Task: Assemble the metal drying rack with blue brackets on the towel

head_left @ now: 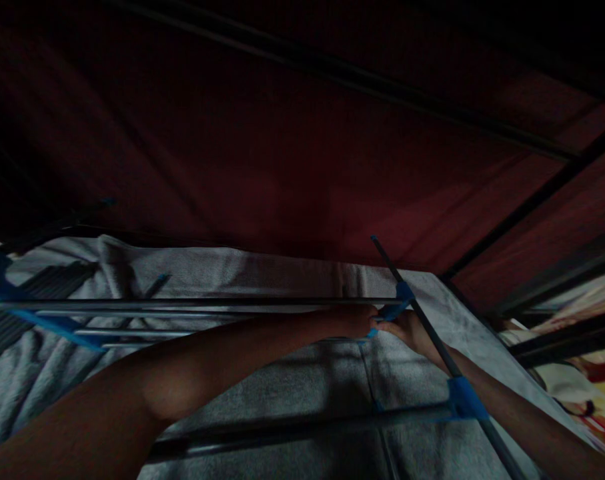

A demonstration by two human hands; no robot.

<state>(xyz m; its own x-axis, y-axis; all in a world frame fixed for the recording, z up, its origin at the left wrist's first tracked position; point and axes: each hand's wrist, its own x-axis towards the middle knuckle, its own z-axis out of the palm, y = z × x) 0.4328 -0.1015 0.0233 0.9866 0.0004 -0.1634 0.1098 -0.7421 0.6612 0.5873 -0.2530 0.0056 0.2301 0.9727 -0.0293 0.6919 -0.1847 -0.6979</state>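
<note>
A partly assembled rack of thin metal tubes (202, 303) with blue plastic connectors stands over a grey blanket. My left hand (361, 321) reaches across to the right end of the tubes, its fingers closed around a tube beside a blue connector (396, 307). Close against it, my right hand (403, 329) grips the same connector from the right. Dim light and the hands themselves hide the exact finger positions. A slanting side pole (435, 337) passes through this connector and a nearer blue connector (466, 399), which holds a lower tube (302, 430).
At left, a blue end piece (47, 323) joins several tubes. More loose dark tubes (57, 283) lie on the grey blanket (292, 273). Behind rises a dark red panel (292, 167) with metal bars. Patterned cloth (592, 400) shows at the right.
</note>
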